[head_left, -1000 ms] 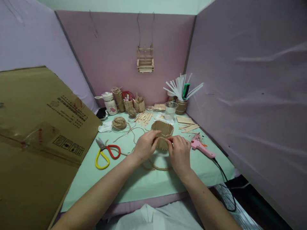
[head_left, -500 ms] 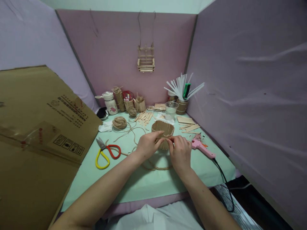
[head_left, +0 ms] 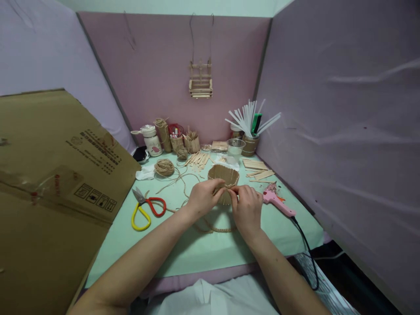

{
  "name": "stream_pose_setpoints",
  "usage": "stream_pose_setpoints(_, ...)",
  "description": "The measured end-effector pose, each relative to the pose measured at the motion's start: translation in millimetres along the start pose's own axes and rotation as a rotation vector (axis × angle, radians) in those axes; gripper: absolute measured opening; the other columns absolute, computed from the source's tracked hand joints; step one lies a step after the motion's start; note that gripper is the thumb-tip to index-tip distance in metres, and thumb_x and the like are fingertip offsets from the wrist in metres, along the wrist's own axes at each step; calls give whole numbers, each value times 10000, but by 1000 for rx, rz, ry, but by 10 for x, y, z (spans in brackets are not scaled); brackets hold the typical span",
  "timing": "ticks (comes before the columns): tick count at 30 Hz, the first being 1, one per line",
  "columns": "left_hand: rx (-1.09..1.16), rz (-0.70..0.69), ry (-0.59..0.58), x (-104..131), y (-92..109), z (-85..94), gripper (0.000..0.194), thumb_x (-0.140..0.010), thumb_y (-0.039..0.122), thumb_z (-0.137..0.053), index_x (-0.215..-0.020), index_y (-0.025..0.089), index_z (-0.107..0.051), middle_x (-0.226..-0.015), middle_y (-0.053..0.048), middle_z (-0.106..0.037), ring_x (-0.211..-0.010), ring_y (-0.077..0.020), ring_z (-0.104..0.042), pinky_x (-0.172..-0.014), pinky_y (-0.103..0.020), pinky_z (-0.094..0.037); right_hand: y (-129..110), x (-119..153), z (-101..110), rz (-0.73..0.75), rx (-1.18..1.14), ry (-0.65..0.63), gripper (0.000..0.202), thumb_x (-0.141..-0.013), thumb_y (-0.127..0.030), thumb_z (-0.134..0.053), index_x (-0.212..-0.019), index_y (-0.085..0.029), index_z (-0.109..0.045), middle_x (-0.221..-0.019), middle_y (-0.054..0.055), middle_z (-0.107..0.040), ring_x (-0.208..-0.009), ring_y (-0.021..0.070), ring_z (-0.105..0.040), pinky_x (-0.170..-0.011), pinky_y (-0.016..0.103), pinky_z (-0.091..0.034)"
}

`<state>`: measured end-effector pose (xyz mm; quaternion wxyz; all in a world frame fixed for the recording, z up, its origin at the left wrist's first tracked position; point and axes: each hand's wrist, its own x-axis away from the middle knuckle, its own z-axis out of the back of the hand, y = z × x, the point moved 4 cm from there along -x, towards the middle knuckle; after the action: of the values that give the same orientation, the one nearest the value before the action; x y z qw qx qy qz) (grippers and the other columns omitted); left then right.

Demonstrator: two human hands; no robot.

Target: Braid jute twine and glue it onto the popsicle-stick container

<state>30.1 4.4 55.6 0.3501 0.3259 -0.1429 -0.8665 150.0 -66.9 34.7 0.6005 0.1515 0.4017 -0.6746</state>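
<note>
A small brown cardboard basket [head_left: 226,173] stands in front of me, with thin pale upright sticks around its side. My left hand [head_left: 206,197] is closed at its near rim, thumb and fingertips pinching what looks like twine. Close beside it, my right hand [head_left: 247,210] pinches at the same spot, the two thumbs almost meeting. A braided twine cord [head_left: 223,230] curves over the table below the basket and runs up under my right hand. The fingers hide most of the pinched piece and part of the basket's front.
Scissors [head_left: 141,210] lie to the left, near a ball of twine [head_left: 164,167] with loose strands. On the right rests a pink glue gun [head_left: 278,204] with a black cord. Wooden sticks [head_left: 255,165], cups and a bottle [head_left: 152,142] line the back. A large cardboard box [head_left: 59,175] leans at left.
Both hands stay pinched at the basket's near rim with hardly any movement. The whole view has shifted very slightly.
</note>
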Motion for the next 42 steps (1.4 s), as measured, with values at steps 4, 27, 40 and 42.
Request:
stream_pose_setpoints(4,10,-7,7,-2,4,2,240,-830,299,-547,-1032,224,-654,-885,-46,-703,-718,-155,-604,-682,-260,-434,5,-2,7,10,-9,16,217,-936,-339,-426,-844,-191,-555,-810,62,-613,-805,215,-496,-757,350,-273)
stream_pose_setpoints(27,-5,-58,32,18,12,0,216,-845,280,-539,-1023,218,-645,-887,-27,-706,-718,-135,-619,-662,-236,-434,70,-108,416,254,-67,-311,551,-796,-246,-617,-1308,-250,-417,-1302,115,-465,-1167,315,-409,-904,476,-413)
stream_pose_setpoints(40,0,-101,61,30,-19,-21,218,-852,290,-536,-1030,217,-640,-887,-25,-705,-715,-130,-625,-668,-235,-450,235,-433,74,387,-157,-264,268,-801,-282,-628,-1067,-262,-598,-1213,76,-576,-1158,297,-434,-954,502,-342)
stream_pose_setpoints(42,4,-101,63,34,-21,-24,221,-856,295,-532,-1031,213,-638,-874,-24,-704,-714,-129,-625,-670,-235,-455,256,-418,31,387,-177,-258,181,-812,-291,-615,-991,-263,-617,-1186,67,-594,-1144,291,-440,-954,498,-329)
